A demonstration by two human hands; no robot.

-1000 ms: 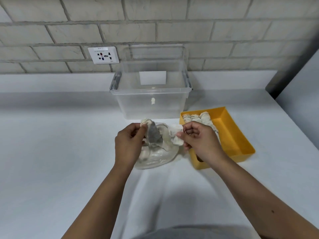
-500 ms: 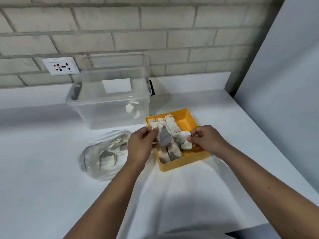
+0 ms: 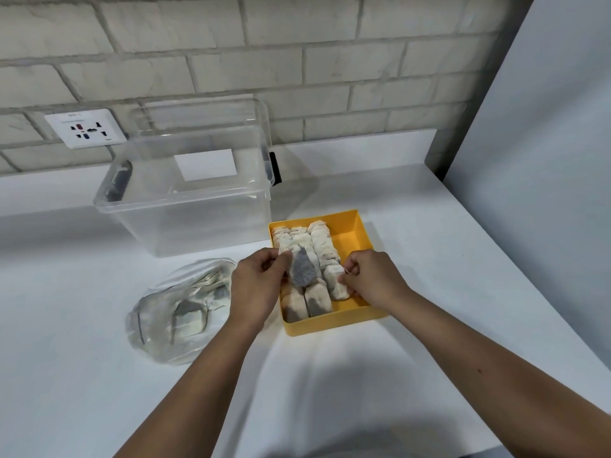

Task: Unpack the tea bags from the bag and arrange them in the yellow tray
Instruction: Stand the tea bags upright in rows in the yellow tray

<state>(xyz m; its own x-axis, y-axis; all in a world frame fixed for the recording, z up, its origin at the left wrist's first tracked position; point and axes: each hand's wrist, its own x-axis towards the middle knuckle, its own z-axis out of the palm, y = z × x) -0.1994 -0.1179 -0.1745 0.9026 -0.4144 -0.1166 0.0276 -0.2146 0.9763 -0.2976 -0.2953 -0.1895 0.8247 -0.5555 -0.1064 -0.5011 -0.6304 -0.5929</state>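
Note:
A yellow tray (image 3: 363, 231) sits on the white counter and holds several pale tea bags (image 3: 322, 247) in rows along its left and middle. My left hand (image 3: 256, 285) pinches a grey tea bag (image 3: 302, 270) by its top, so that it hangs over the tray's left rows. My right hand (image 3: 372, 279) pinches the thin string and tag of a tea bag over the tray's middle. A clear plastic bag (image 3: 180, 309) with more tea bags inside lies on the counter left of my left hand.
A clear plastic storage box (image 3: 188, 206) with grey latches stands behind the bag and tray, against the brick wall. A wall socket (image 3: 86, 127) is at the back left. A grey panel (image 3: 545, 153) bounds the counter on the right.
Both hands carried the grey tea bag from above the plastic bag to over the yellow tray, and my view swung right. In the last half second the hands barely moved.

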